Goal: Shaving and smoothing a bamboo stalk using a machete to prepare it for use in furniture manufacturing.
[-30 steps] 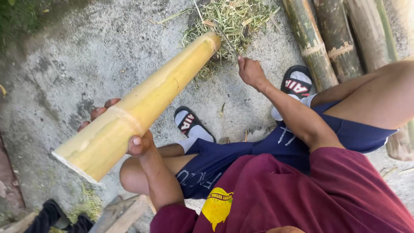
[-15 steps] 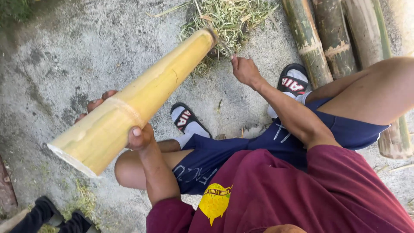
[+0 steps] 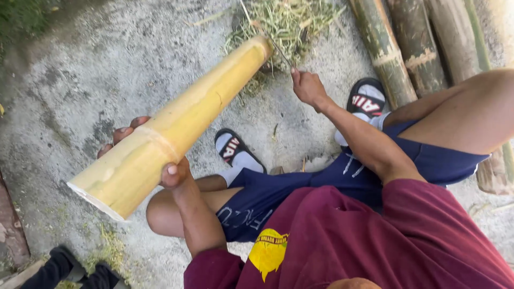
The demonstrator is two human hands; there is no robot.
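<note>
My left hand is wrapped around the thick near end of a peeled yellow bamboo section, thumb on the near side and fingertips showing on the far side. The section slants up and away, and its far end rests by a pile of grass-like shavings. My right hand is closed on a thin dark blade-like tool whose tip reaches the bamboo's far end. I squat with knees apart, in blue shorts and a maroon shirt.
Several green-brown bamboo poles lie at the upper right beside my right leg. My feet wear white socks and black sandals on rough concrete. A dark object sits at the bottom left near a brick edge.
My right hand has lifted slightly toward the bamboo's far end, and the thin tool now shows in it. My left hand keeps its hold on the bamboo.
</note>
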